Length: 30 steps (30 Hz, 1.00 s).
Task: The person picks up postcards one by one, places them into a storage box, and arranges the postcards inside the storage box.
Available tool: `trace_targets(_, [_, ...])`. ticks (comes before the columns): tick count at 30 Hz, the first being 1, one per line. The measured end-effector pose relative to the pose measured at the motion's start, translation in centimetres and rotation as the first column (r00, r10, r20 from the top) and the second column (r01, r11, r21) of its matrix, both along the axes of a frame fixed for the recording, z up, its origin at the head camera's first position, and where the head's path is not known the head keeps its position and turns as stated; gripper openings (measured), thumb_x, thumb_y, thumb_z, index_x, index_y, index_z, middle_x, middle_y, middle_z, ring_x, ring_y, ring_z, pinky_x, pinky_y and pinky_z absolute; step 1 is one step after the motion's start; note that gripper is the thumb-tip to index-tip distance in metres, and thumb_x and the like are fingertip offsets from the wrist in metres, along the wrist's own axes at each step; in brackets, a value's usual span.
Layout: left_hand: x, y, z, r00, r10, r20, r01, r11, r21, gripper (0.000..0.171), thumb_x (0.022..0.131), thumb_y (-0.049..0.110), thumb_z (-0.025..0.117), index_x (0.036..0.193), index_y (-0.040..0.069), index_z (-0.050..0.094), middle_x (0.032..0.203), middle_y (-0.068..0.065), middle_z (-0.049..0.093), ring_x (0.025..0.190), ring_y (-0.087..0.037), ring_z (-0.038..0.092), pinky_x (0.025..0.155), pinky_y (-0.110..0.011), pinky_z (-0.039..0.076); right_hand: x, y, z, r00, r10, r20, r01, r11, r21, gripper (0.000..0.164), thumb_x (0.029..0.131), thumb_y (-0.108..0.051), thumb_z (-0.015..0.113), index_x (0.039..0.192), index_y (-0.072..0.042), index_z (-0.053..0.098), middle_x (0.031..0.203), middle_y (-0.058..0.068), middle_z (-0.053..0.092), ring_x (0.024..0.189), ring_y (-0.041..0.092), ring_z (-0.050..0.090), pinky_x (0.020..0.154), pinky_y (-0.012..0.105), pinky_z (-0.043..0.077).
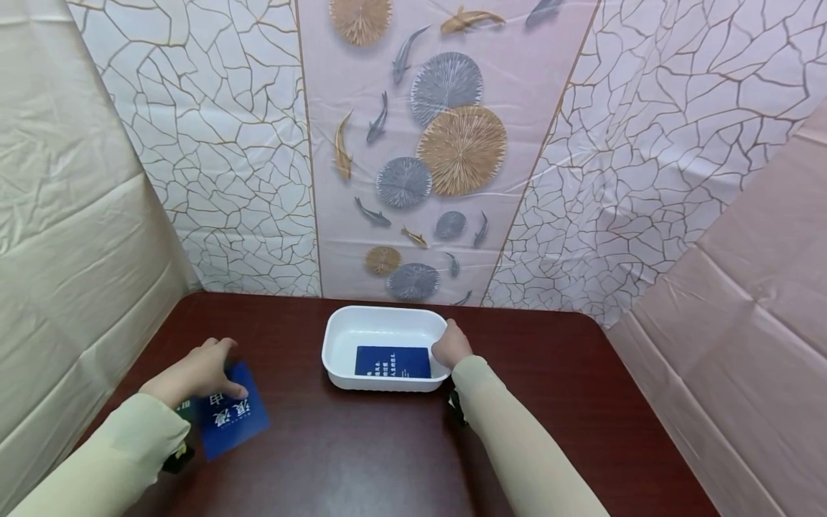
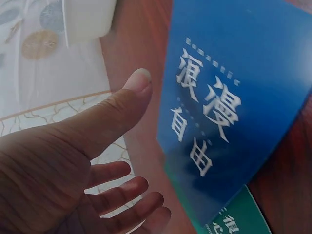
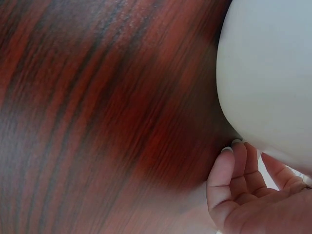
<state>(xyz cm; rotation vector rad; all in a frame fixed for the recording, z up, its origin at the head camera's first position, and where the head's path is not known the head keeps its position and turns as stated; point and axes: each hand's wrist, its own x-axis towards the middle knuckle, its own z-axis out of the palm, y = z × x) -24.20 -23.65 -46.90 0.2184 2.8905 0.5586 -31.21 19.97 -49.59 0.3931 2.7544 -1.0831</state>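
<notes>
My left hand (image 1: 200,373) hovers over a blue card (image 1: 242,424) with white Chinese characters at the left of the table. In the left wrist view its thumb and fingers are spread apart, with nothing between them. A green card (image 2: 239,219) lies partly hidden under the blue card. My right hand (image 1: 452,345) grips the right rim of a white plastic basin (image 1: 388,316), its fingers against the outer wall in the right wrist view. Inside the basin lies another blue card (image 1: 393,361) with white writing.
The dark red wooden table (image 1: 362,445) carries everything. A patterned cloth (image 1: 245,179) hangs behind its far edge, and plain beige cloth (image 1: 77,251) closes in the left side. Pinkish cloth (image 1: 730,309) stands along the right.
</notes>
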Motion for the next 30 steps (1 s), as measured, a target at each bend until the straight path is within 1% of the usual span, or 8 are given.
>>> trace_targets(4, [0.0, -0.3, -0.3, 0.999, 0.022, 0.025, -0.022, 1.0, -0.011, 0.103, 0.062, 0.038, 0.091, 0.133, -0.015, 0.037, 0.117, -0.039, 0.043, 0.101, -0.05, 0.051, 0.079, -0.061, 0.048, 0.0, 0.0, 0.0, 1.0, 0.001, 0.001, -0.001, 1.0, 0.0, 0.073, 0.088, 0.002, 0.057, 0.151, -0.001, 0.021, 0.145, 0.021, 0.04, 0.127, 0.034, 0.046, 0.097, 0.05, 0.044])
trace_targets(7, [-0.1, -0.5, -0.6, 1.0, 0.02, 0.018, -0.019, 1.0, -0.015, 0.102, 0.061, 0.037, 0.091, 0.131, -0.016, 0.039, 0.114, -0.038, 0.044, 0.098, -0.048, 0.052, 0.079, -0.06, 0.049, 0.0, 0.1, -0.1, 1.0, 0.0, 0.0, 0.0, 1.0, -0.001, 0.073, 0.088, 0.002, 0.057, 0.151, -0.001, 0.021, 0.145, 0.021, 0.04, 0.127, 0.034, 0.046, 0.097, 0.05, 0.044])
trace_targets(13, [-0.3, -0.6, -1.1, 0.999, 0.022, 0.039, -0.02, 0.999, -0.032, 0.102, 0.058, 0.038, 0.092, 0.128, -0.015, 0.042, 0.11, -0.035, 0.046, 0.097, -0.048, 0.051, 0.08, -0.06, 0.048, -0.2, 0.2, -0.2, 1.0, 0.002, -0.003, -0.002, 1.0, 0.003, 0.073, 0.088, 0.002, 0.058, 0.151, -0.001, 0.021, 0.146, 0.022, 0.039, 0.128, 0.035, 0.045, 0.098, 0.051, 0.043])
trace_targets(17, [-0.4, -0.7, -1.4, 0.998, 0.019, 0.053, -0.017, 0.999, -0.042, 0.098, 0.058, 0.038, 0.092, 0.126, -0.015, 0.045, 0.107, -0.032, 0.048, 0.096, -0.047, 0.051, 0.08, -0.059, 0.047, 0.0, 0.0, 0.0, 1.0, -0.001, -0.002, 0.001, 1.0, 0.004, 0.073, 0.088, 0.002, 0.058, 0.151, 0.0, 0.021, 0.146, 0.022, 0.039, 0.128, 0.035, 0.045, 0.098, 0.051, 0.043])
trace_targets(21, [-0.5, -0.6, -1.5, 0.998, 0.022, 0.058, -0.019, 0.998, -0.059, 0.098, 0.056, 0.039, 0.093, 0.125, -0.014, 0.046, 0.106, -0.031, 0.05, 0.096, -0.047, 0.05, 0.079, -0.06, 0.047, 0.1, 0.0, 0.0, 1.0, 0.006, -0.005, -0.006, 1.0, 0.01, 0.072, 0.088, 0.002, 0.058, 0.151, 0.0, 0.022, 0.144, 0.023, 0.04, 0.126, 0.035, 0.047, 0.097, 0.05, 0.044])
trace_targets(27, [-0.8, -0.5, -1.8, 0.997, 0.034, 0.071, -0.027, 0.995, -0.092, 0.102, 0.053, 0.04, 0.094, 0.125, -0.014, 0.046, 0.108, -0.033, 0.048, 0.099, -0.049, 0.047, 0.082, -0.061, 0.046, 0.0, 0.1, -0.1, 1.0, -0.007, 0.0, 0.007, 1.0, 0.002, 0.072, 0.088, 0.002, 0.058, 0.151, -0.001, 0.023, 0.144, 0.021, 0.041, 0.126, 0.034, 0.047, 0.097, 0.05, 0.044])
trace_targets(30, [-1.0, -0.5, -1.9, 0.997, 0.024, 0.069, -0.016, 0.995, -0.102, 0.103, 0.051, 0.041, 0.094, 0.124, -0.014, 0.046, 0.107, -0.033, 0.047, 0.099, -0.051, 0.047, 0.083, -0.062, 0.044, -0.1, 0.1, -0.1, 1.0, -0.01, 0.0, 0.01, 1.0, 0.002, 0.073, 0.088, 0.002, 0.058, 0.151, -0.001, 0.022, 0.145, 0.021, 0.041, 0.126, 0.034, 0.047, 0.097, 0.05, 0.044])
